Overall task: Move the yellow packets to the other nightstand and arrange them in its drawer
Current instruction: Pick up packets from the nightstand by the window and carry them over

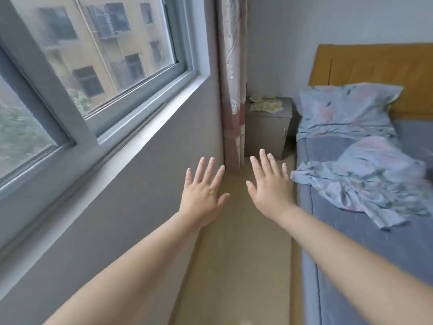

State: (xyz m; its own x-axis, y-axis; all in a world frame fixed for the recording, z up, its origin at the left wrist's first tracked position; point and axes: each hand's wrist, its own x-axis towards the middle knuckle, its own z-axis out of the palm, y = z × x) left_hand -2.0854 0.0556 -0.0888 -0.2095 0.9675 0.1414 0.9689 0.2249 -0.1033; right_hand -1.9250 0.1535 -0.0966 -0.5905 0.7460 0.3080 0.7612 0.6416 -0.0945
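- Both arms are stuck straight out over the floor [234, 266], and neither hand is holding anything.
- The left hand [203, 195] has its fingers splayed wide, back of the hand up, with a ring [211, 191] on one finger.
- Same deal for the right hand [269, 186]: fingers fanned apart, just beside the left one but not touching it.
- The yellow packets [266, 104] are in a messy pile on top of the grey nightstand [267, 132], at 12 o'clock from the hands and well apart from them.
- The nightstand has the curtain [232, 78] at its 9 o'clock and the bed [365, 231] at its 3 o'clock.
- There's a pillow [346, 109] on the bed, and the window [93, 55] is off at 10 o'clock.
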